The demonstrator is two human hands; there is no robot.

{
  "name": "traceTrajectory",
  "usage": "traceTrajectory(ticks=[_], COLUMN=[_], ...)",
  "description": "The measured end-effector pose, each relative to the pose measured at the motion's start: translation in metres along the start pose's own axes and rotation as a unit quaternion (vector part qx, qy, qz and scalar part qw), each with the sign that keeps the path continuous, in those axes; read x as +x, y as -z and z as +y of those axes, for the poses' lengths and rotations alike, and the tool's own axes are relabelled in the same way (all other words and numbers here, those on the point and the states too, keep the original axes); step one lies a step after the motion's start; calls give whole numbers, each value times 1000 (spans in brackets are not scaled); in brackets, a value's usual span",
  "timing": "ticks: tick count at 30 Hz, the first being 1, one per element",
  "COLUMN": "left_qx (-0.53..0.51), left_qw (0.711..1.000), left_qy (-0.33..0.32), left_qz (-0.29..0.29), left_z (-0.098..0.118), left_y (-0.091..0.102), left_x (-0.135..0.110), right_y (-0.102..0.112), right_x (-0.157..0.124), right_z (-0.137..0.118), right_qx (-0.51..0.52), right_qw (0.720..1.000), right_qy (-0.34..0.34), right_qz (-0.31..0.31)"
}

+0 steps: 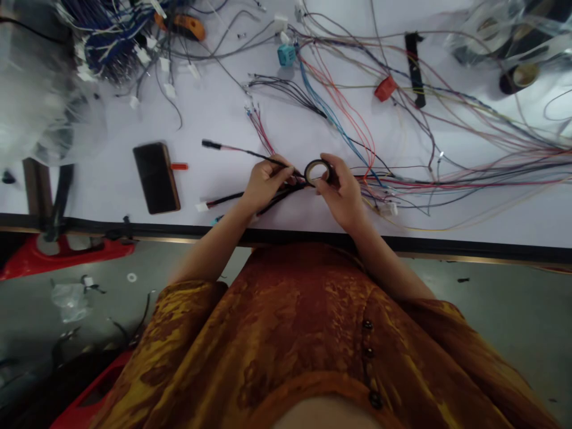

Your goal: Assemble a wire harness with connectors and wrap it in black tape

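Observation:
Near the table's front edge, my left hand point(263, 182) pinches a wire harness point(286, 193) where several of its branches meet. One dark wrapped branch runs out to the left and ends in a black connector point(211, 144). Another branch below it ends in a white connector point(202, 206). A roll of black tape point(318, 172) is gripped between the thumb and fingers of my right hand point(342, 190), right beside the bundle. From under my right hand, loose wires point(447, 182) fan out to the right. The exact spot where tape meets wire is too small to make out.
A dark phone point(156, 177) lies to the left, with a small orange piece point(179, 166) beside it. A blue wire bundle point(111, 50) and an orange-handled tool point(181, 27) are at the back left. A teal connector point(286, 55) and red connector point(385, 88) lie further back.

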State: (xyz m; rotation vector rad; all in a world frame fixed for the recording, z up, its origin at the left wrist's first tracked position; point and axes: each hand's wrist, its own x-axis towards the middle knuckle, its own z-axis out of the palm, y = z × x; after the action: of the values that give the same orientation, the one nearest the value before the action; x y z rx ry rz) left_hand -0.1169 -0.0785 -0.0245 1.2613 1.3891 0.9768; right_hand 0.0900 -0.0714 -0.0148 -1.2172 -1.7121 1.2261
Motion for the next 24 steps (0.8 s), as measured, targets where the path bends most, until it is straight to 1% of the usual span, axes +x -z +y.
traceTrajectory(ticks=[2, 3, 5, 7, 11, 13, 14, 16, 18, 20, 22, 23, 24], left_qx=[0, 0, 7, 27, 111, 160, 182, 221, 256, 293, 330, 347, 367], left_qw=[1000, 999, 998, 998, 993, 986, 981, 971, 960, 947, 933, 925, 917], left_qy=[10, 16, 22, 13, -33, -56, -67, -87, -98, -110, -130, -140, -147], left_qz=[25, 36, 51, 54, 32, 10, -3, -28, -50, -66, -69, -65, -59], left_z=[-3, -4, -5, -2, 13, 22, 26, 31, 34, 35, 36, 37, 38], left_y=[-4, -5, -6, -5, 0, 1, 1, -1, -5, -11, -18, -21, -24], left_x=[-1, -1, -2, -2, 5, 11, 15, 24, 34, 41, 41, 37, 31], right_y=[1, 0, -3, -8, -21, -28, -32, -40, -48, -54, -52, -48, -42], right_x=[-1, -2, -6, -12, -22, -26, -28, -31, -35, -38, -40, -39, -36], right_z=[-5, -7, -7, -6, -4, -5, -5, -6, -7, -7, -5, -3, -1], right_qx=[-87, -122, -158, -149, -69, -21, 11, 92, 183, 251, 279, 271, 245], right_qw=[995, 990, 983, 984, 993, 997, 998, 989, 969, 948, 937, 939, 950], right_qy=[57, 73, 78, 74, 48, 10, -20, -88, -139, -146, -133, -125, -116], right_qz=[1, -12, -47, -69, -78, -68, -65, -70, -93, -130, -165, -169, -156])
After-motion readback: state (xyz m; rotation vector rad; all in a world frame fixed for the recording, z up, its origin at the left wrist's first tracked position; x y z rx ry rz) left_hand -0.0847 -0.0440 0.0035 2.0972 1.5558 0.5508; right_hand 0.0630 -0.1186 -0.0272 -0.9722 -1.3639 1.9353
